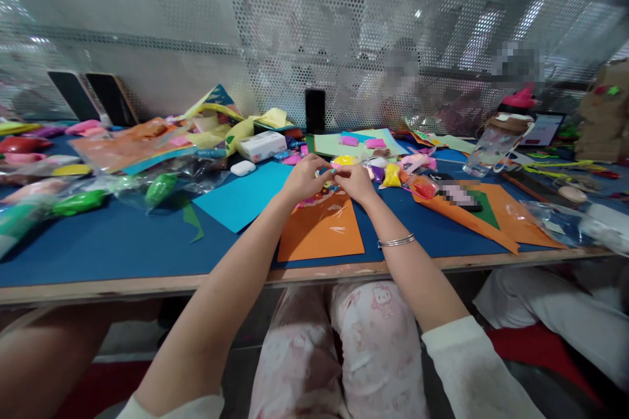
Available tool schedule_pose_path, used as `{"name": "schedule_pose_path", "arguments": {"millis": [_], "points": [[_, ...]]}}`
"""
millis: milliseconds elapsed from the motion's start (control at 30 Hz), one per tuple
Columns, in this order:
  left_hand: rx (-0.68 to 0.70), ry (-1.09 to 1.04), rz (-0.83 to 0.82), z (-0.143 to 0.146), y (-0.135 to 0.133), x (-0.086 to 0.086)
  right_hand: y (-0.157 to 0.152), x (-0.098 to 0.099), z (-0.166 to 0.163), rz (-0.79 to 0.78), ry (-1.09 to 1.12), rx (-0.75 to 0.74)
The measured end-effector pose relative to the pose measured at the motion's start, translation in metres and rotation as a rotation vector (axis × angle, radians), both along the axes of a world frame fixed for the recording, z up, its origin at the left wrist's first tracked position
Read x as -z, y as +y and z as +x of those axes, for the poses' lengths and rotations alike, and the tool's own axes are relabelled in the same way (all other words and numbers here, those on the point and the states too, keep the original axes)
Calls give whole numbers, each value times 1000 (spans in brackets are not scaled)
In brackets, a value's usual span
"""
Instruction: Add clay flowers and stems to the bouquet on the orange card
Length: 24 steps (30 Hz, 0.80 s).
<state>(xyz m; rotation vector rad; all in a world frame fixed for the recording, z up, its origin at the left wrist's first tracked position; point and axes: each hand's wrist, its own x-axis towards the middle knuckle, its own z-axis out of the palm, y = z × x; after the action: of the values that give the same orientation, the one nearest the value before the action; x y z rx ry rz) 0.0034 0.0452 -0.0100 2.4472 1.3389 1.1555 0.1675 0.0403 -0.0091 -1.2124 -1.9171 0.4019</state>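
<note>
"What's the table like?"
"Blue on top, with a wooden edge in front."
"And on it?"
"Orange sheet, cyan sheet (brighter than the table), green scrap, bottle."

"Where's that camera looking from?"
"The head of the seated person, forward and down across the blue, wood-edged table to the grey perforated metal screen."
"How near?"
"Close; both bare hands sit mid-frame."

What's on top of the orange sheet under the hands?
On the orange sheet, small multicoloured pieces show toward the far end, with thin white marks or scraps nearer. The left hand and right hand cover some of the far end; anything beneath is hidden.
</note>
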Motion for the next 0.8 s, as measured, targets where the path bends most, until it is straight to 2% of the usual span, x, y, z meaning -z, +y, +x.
{"name": "schedule_pose_path", "arguments": {"millis": [267, 800], "points": [[-4, 76, 6, 0, -1, 1, 3, 2, 2, 14, -16, 47], [-2, 66, -24, 3, -5, 0, 3, 1, 0, 0, 7, 77]]}}
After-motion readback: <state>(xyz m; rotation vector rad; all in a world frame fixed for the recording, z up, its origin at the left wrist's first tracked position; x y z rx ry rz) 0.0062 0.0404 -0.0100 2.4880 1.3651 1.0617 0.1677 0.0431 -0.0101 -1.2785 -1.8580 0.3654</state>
